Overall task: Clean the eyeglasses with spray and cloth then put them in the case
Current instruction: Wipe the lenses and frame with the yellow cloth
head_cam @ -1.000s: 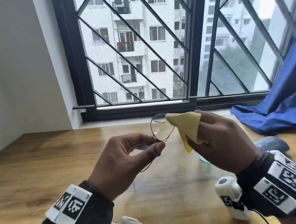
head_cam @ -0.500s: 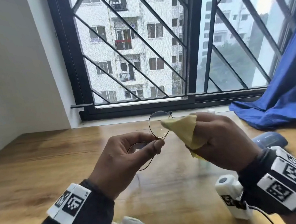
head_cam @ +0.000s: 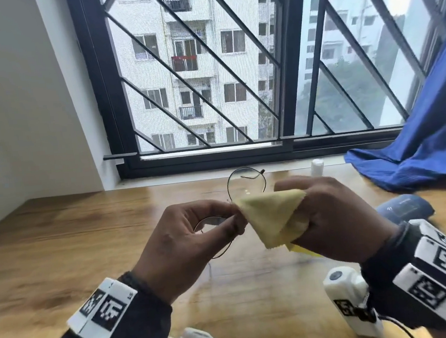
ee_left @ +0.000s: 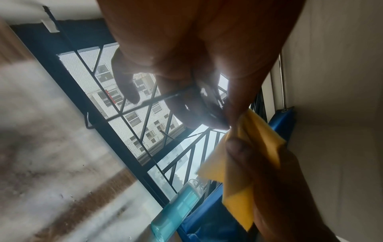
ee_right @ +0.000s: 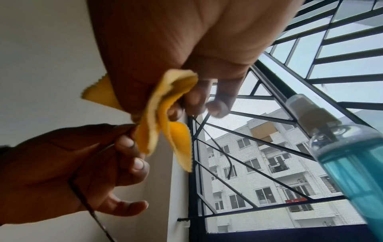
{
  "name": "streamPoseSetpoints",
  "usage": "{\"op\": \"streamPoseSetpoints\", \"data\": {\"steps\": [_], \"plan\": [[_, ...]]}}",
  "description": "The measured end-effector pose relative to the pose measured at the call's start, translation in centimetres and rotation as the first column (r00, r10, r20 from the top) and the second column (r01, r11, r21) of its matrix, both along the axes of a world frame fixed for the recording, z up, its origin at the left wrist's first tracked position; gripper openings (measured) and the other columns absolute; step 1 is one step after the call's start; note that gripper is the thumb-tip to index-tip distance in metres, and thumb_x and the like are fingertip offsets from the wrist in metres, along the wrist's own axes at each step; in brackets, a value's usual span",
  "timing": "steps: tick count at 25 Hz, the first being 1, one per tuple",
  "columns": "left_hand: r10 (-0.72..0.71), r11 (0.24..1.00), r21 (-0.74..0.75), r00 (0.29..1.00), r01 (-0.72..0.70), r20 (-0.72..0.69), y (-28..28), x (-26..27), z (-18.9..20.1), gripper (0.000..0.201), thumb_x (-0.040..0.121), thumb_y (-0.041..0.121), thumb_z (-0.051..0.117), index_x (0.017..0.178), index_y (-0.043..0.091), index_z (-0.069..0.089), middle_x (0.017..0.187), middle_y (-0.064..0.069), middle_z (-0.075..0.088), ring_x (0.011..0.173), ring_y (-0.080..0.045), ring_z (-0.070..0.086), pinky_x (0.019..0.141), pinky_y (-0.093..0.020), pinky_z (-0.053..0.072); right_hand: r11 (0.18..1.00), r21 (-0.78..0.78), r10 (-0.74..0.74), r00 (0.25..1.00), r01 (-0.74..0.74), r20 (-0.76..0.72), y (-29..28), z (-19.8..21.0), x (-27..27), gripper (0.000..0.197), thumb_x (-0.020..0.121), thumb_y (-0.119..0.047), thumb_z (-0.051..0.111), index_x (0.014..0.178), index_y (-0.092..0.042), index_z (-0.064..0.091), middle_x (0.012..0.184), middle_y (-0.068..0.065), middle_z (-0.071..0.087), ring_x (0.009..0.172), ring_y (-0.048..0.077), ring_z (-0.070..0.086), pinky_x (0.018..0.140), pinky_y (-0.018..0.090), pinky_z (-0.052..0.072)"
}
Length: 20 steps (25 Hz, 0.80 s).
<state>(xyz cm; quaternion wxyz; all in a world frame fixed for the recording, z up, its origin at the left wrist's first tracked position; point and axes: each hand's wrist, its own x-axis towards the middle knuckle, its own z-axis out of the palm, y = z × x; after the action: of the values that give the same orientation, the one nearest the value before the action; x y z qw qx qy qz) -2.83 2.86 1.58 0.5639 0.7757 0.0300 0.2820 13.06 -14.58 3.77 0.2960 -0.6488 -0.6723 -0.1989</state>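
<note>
Barred window [head_cam: 199, 75] light falls over a wooden table [head_cam: 47, 254] where both hands work just above the tabletop. Left hand [head_cam: 193, 242] pinches the wire eyeglasses [head_cam: 246, 184] at the bridge; right hand [head_cam: 335, 215], fingers curled, presses a folded yellow cloth [head_cam: 273, 218] against the frame beside that pinch. Wiping well likely means light strokes while the left grip steadies the thin frame. A dark case [head_cam: 405, 207] lies on the table right of the eyeglasses. Only the right wrist view shows the blue spray bottle [ee_right: 348, 155] clearly; the head view shows merely a white cap behind the eyeglasses.
</note>
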Motion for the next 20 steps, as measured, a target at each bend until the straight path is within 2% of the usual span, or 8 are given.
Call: {"op": "streamPoseSetpoints", "data": {"steps": [2, 6, 9, 11, 13, 16, 18, 20], "plan": [[0.018, 1.0, -0.003, 1.0, -0.018, -0.012, 0.17, 0.06, -0.04, 0.022, 0.076, 0.037, 0.082, 0.085, 0.018, 0.081, 0.082, 0.001, 0.079, 0.082, -0.007, 0.069, 0.078, -0.024, 0.048, 0.987, 0.063, -0.148, 0.989, 0.148, 0.007, 0.04, 0.09, 0.22, 0.01, 0.07, -0.019, 0.073, 0.069, -0.014, 0.065, 0.067, -0.008, 0.058, 0.057, 0.011, 0.05, 0.048, 0.032, 0.047], [0.021, 0.999, 0.047, 1.0, -0.021, -0.004, -0.11, -0.19, 0.04, 0.023, 0.077, 0.038, 0.081, 0.085, 0.017, 0.08, 0.085, -0.003, 0.08, 0.085, -0.015, 0.072, 0.084, -0.033, 0.054, 0.999, -0.028, -0.018, 1.0, 0.018, 0.009, -0.07, -0.16, 0.07, 0.015, 0.066, -0.01, 0.074, 0.063, -0.013, 0.059, 0.064, -0.007, 0.054, 0.053, 0.015, 0.048, 0.046, 0.036, 0.045], [0.046, 0.996, 0.072, 0.999, -0.045, -0.025, -0.32, -0.2, 0.18, 0.015, 0.08, 0.032, 0.083, 0.084, 0.018, 0.081, 0.082, -0.002, 0.079, 0.083, -0.013, 0.07, 0.079, -0.032, 0.055, 0.991, 0.04, -0.124, 0.992, 0.124, -0.009, -0.12, 0.23, 0.05, 0.012, 0.068, -0.015, 0.074, 0.065, -0.015, 0.062, 0.06, -0.011, 0.051, 0.05, 0.014, 0.045, 0.042, 0.035, 0.046], [0.045, 0.993, 0.111, 0.998, -0.041, -0.035, -0.54, -0.17, 0.26, 0.015, 0.08, 0.03, 0.081, 0.087, 0.017, 0.081, 0.085, -0.006, 0.079, 0.088, -0.021, 0.072, 0.08, -0.044, 0.058, 0.998, -0.029, -0.063, 0.998, 0.063, 0.012, -0.19, 0.07, -0.19, 0.014, 0.066, -0.015, 0.071, 0.063, -0.018, 0.058, 0.059, -0.015, 0.046, 0.049, 0.012, 0.043, 0.041, 0.035, 0.045], [0.04, 0.992, 0.117, 0.999, -0.035, -0.035, -0.75, -0.23, 0.32, 0.018, 0.08, 0.032, 0.077, 0.087, 0.016, 0.081, 0.085, -0.01, 0.079, 0.09, -0.028, 0.072, 0.082, -0.05, 0.057, 0.996, -0.046, -0.071, 0.997, 0.073, 0.038, -0.29, -0.04, -0.31, 0.012, 0.068, -0.02, 0.065, 0.061, -0.019, 0.055, 0.055, -0.012, 0.047, 0.047, 0.014, 0.04, 0.04, 0.035, 0.044], [0.046, 0.991, 0.13, 0.998, -0.041, -0.035, -0.76, -0.34, 0.35, 0.024, 0.076, 0.043, 0.078, 0.086, 0.022, 0.081, 0.084, -0.004, 0.079, 0.088, -0.022, 0.072, 0.082, -0.045, 0.057, 0.988, 0.008, -0.152, 0.987, 0.152, 0.042, -0.24, 0.35, -0.7, 0.014, 0.073, -0.032, 0.056, 0.065, -0.02, 0.057, 0.052, -0.004, 0.057, 0.043, 0.019, 0.042, 0.038, 0.033, 0.043], [0.043, 0.99, 0.136, 0.999, -0.038, -0.031, -0.73, -0.39, 0.31, 0.022, 0.076, 0.042, 0.078, 0.086, 0.023, 0.081, 0.086, -0.005, 0.079, 0.089, -0.025, 0.072, 0.082, -0.047, 0.057, 0.997, -0.025, -0.071, 0.995, 0.073, 0.063, -0.23, 0.21, -0.66, 0.01, 0.071, -0.028, 0.055, 0.063, -0.022, 0.053, 0.051, -0.01, 0.049, 0.044, 0.014, 0.038, 0.037, 0.031, 0.04], [0.041, 0.993, 0.114, 0.999, -0.038, -0.026, -0.71, -0.37, 0.39, 0.017, 0.077, 0.037, 0.079, 0.085, 0.022, 0.081, 0.085, -0.006, 0.079, 0.087, -0.025, 0.072, 0.079, -0.045, 0.057, 0.995, -0.004, -0.1, 0.994, 0.1, 0.04, -0.58, 0.41, -0.26, 0.014, 0.069, -0.028, 0.055, 0.058, -0.02, 0.051, 0.052, -0.012, 0.038, 0.045, 0.014, 0.034, 0.038, 0.03, 0.039]]}}
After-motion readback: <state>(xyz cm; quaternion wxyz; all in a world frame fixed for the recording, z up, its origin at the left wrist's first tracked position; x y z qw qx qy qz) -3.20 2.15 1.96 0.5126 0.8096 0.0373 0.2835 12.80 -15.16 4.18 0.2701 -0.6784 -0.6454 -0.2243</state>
